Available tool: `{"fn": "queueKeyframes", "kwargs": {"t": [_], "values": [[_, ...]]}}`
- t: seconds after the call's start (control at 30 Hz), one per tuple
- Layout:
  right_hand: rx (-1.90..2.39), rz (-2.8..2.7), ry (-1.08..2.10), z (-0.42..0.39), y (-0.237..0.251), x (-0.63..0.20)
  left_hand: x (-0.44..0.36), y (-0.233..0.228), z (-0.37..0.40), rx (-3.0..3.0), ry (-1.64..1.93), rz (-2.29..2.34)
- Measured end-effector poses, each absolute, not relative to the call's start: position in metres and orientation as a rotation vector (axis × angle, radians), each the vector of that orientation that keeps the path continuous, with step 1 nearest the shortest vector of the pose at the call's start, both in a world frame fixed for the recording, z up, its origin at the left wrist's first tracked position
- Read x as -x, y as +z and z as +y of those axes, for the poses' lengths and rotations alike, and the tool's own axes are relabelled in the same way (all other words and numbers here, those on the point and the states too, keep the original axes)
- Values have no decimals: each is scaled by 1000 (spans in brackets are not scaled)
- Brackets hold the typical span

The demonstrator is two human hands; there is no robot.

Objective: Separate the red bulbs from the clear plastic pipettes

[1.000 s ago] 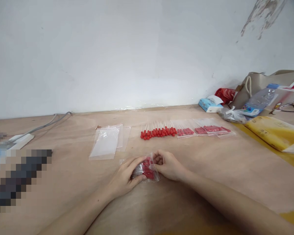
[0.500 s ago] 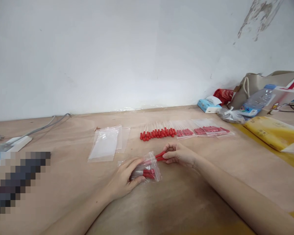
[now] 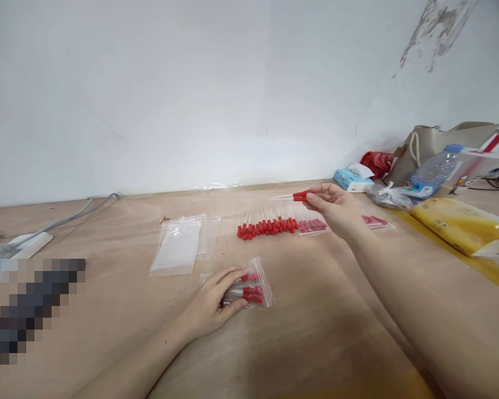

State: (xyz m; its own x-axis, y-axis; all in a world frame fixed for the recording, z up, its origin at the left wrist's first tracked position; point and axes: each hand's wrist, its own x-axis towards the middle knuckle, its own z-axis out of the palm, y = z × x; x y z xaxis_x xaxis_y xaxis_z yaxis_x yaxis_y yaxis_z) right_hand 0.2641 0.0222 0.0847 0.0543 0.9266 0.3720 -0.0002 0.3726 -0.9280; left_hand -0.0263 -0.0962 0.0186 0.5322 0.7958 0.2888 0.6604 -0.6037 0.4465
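My left hand (image 3: 216, 299) presses a clear zip-lock bag (image 3: 267, 285) to the table, thumb and fingers closed around its sides. Inside that bag lie several droppers with red rubber bulbs (image 3: 253, 293); their tubes are partly hidden under the hand. Higher up, my right hand (image 3: 335, 205) pinches red-bulbed droppers (image 3: 301, 195) by the bulbs, glass tips pointing left; it looks like two. Beneath them is a row of loose droppers (image 3: 268, 226), bulbs towards me. Filled bags of droppers (image 3: 314, 225) continue that row to the right, partly covered by my right hand and forearm.
Flat clear zip-lock bags (image 3: 178, 244) lie left of the dropper row. A blue tissue pack (image 3: 353, 180), a plastic bottle (image 3: 434, 172), a paper bag (image 3: 461, 136) and a yellow package (image 3: 466, 224) crowd the right. A white power strip (image 3: 31, 244) with a cable sits at left.
My right hand has drawn away from the bag's mouth, up and right over the row, with droppers in its fingers. One more red bulb shows inside the bag. My left hand stays put.
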Motion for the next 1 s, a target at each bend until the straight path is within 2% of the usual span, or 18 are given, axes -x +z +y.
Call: {"fn": "queueKeyframes", "kwargs": {"t": [0.23,0.43,0.77,1.0], "values": [[942,-1990,159,36,46,-191,25,21,-97,-2492,682,1231],[979,-2312,-148,49,21,-171,27,18,-96,-2476,646,1228],[1028,-2296,-175,29,26,-179,27,19,-97,-2486,628,1241],[1055,-2102,191,-18,24,-206,30,20,-99,-2543,847,1342]]}}
